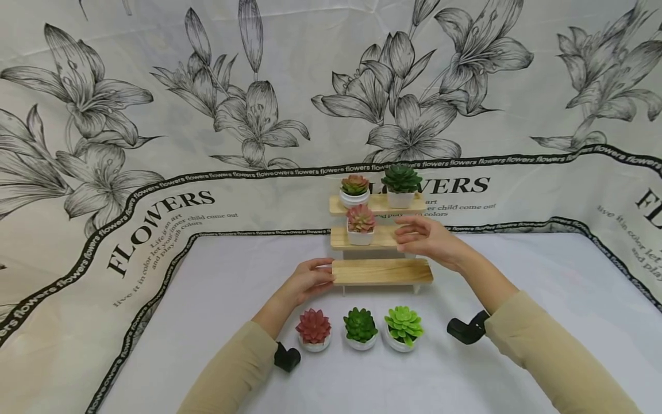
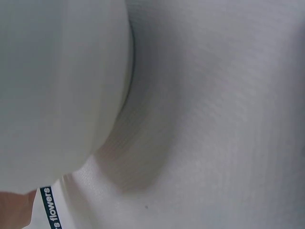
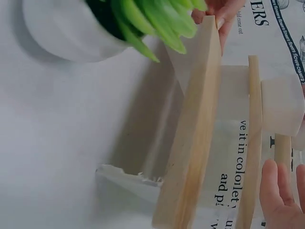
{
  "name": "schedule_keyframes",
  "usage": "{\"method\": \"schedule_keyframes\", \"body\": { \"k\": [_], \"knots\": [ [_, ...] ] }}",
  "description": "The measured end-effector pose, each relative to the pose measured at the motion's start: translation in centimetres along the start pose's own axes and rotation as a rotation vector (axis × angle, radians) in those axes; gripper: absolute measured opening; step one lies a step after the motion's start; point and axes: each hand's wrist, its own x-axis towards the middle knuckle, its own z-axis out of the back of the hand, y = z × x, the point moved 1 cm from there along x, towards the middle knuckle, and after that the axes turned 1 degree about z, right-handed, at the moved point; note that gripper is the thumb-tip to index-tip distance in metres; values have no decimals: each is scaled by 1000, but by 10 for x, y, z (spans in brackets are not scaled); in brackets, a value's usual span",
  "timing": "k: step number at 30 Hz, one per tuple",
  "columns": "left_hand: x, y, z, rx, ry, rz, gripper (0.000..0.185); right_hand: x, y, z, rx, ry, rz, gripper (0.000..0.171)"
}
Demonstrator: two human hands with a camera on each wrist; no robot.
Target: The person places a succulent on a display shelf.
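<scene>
Three-tier wooden plant stand (image 1: 381, 271) stood at the back middle of the white tabletop (image 1: 517, 368), against the printed backdrop (image 1: 155, 86). Left hand (image 1: 310, 280) rested on the left end of the lowest step, fingers straight and together. Right hand (image 1: 426, 237) hovered at the right of the middle step, fingers relaxed and slightly spread, holding nothing.

Backdrop read "FLOWERS" in large letters, with a black ribbon repeating "flowers"; smaller lines read "child come out" and "and play with colors", partly hidden behind the stand.

Three potted succulents sat on the upper steps; three more stood in a row on the table in front: red succulent (image 1: 313, 329), dark green succulent (image 1: 360, 328), light green succulent (image 1: 403, 328). Left wrist view was blurred, mostly white surface.
</scene>
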Motion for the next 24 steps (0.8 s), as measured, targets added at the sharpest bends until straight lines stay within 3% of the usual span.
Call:
{"method": "schedule_keyframes", "body": {
  "k": [24],
  "knots": [
    [-3,0,-1,2,1,-3,48,-50,-20,2,-44,9,25,64]
  ]
}}
